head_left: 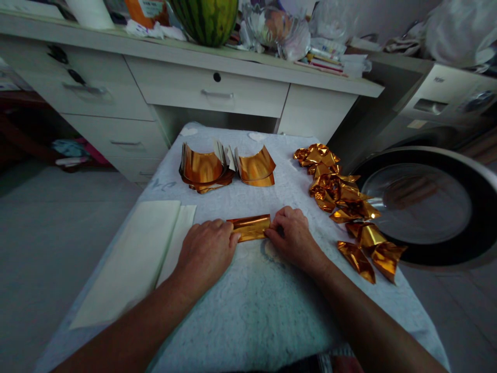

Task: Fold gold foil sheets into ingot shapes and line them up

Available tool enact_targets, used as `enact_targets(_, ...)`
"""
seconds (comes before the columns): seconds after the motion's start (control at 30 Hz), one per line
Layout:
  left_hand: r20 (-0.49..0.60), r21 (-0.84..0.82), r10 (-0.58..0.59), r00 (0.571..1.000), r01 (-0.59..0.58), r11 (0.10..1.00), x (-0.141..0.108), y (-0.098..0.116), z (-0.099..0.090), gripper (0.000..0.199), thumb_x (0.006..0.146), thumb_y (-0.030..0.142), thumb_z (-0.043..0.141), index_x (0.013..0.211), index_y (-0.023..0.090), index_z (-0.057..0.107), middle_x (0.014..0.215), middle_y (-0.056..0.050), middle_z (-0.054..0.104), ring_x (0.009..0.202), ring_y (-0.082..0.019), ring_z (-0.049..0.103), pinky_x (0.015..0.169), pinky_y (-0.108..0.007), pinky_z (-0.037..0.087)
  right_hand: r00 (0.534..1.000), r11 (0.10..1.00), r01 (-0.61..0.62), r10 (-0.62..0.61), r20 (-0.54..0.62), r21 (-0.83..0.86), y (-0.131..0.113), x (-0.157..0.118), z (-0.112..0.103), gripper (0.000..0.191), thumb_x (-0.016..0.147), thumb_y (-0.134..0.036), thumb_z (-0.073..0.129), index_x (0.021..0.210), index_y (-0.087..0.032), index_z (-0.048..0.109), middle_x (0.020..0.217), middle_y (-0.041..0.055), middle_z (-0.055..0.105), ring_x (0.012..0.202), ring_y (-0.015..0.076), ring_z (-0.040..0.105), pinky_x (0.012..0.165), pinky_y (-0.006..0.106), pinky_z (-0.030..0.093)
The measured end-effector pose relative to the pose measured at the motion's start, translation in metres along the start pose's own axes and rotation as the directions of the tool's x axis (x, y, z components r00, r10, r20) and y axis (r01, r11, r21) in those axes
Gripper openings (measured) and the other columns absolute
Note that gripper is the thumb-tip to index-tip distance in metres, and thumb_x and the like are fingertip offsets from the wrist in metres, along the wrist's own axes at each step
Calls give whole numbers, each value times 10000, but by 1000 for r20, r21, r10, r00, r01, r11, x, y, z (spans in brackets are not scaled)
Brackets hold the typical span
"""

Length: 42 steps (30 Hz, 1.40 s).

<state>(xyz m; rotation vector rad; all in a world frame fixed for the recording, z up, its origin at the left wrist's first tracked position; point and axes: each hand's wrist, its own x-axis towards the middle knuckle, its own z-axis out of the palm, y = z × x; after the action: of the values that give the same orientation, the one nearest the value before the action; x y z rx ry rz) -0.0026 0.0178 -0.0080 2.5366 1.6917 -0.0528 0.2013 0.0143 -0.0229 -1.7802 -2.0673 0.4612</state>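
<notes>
A rolled sheet of gold foil paper (251, 228) lies across the middle of the cloth-covered table, with a hand at each end. My left hand (209, 243) is closed, its thumb and fingers pinching the left end. At the other end my right hand (290, 233) pinches the foil between thumb and fingertips. Beyond the hands stand two curved stacks of gold foil sheets, a left stack (204, 168) and a right stack (256, 168), with pale backs showing. Several folded gold foil pieces (334, 189) form a line along the right side.
Folded pale paper sheets (132, 254) lie on the table's left. Behind is a white counter with drawers (217, 88), bearing a watermelon (207, 20) and a glass bowl (267, 26). A washing machine with its round door (423, 204) open stands close to the table's right edge.
</notes>
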Motion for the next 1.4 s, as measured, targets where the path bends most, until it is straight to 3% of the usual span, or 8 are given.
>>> enact_targets(0.4,-11,18,-14,1000,14,1000,1,2,1,300,970,316,422,885,157,661,871,-103,719,847,-282,681,742,-408,469,999,1000,20,-20,-37,-5,4,-2,4,150,836,-235,674,701,-200,621,901,45,581,893,228,477,784,360,324)
enact_targets(0.63,-77,-58,-41,996,37,998,0,1,6,158,938,287,522,995,160,595,859,-76,691,829,-281,645,716,-397,428,996,999,-32,28,-85,-41,9,-2,5,195,803,-312,733,771,-195,580,883,47,572,864,234,478,761,347,331)
enact_targets(0.77,-188,-80,69,980,-86,993,-1,0,10,97,917,198,559,986,200,626,923,-60,648,900,-266,589,759,-391,402,993,997,-39,32,-110,-59,6,-4,4,197,805,-303,737,838,-193,576,908,52,584,877,242,476,753,343,330)
enact_targets(0.87,-251,-62,154,956,-174,983,-1,-2,13,133,918,177,569,951,246,678,937,-44,636,903,-253,553,759,-385,382,993,999,37,-41,-106,-37,1,-5,3,98,844,-226,682,885,-203,596,945,47,606,914,240,476,778,347,330)
enact_targets(0.93,-253,-55,201,946,-221,974,-1,-5,13,157,920,172,573,953,261,698,934,-32,647,906,-244,551,755,-380,378,989,990,138,-138,-57,-10,-2,-6,3,59,884,-154,599,880,-210,614,943,37,620,912,223,482,792,343,333)
enact_targets(1.07,-182,-40,253,950,-264,964,-3,-6,11,201,928,144,543,988,243,707,923,-27,663,887,-231,575,758,-376,405,960,962,274,-274,53,6,-6,-6,4,248,868,-31,464,839,-205,637,893,28,636,866,195,499,794,331,345)
enact_targets(1.23,-156,100,302,941,-289,952,-20,6,12,279,920,73,474,1097,148,676,985,-81,671,910,-261,597,787,-407,465,969,970,242,-240,51,-37,-12,-6,4,227,776,-34,490,867,-192,626,933,39,630,901,204,505,814,336,352)
enact_targets(1.4,-170,194,332,928,-299,934,-34,16,21,373,884,9,431,1185,77,639,1082,-138,665,974,-266,605,817,-395,507,982,982,178,-174,71,-61,-20,-1,1,109,833,-112,514,849,-189,590,912,47,615,884,205,507,797,339,349)
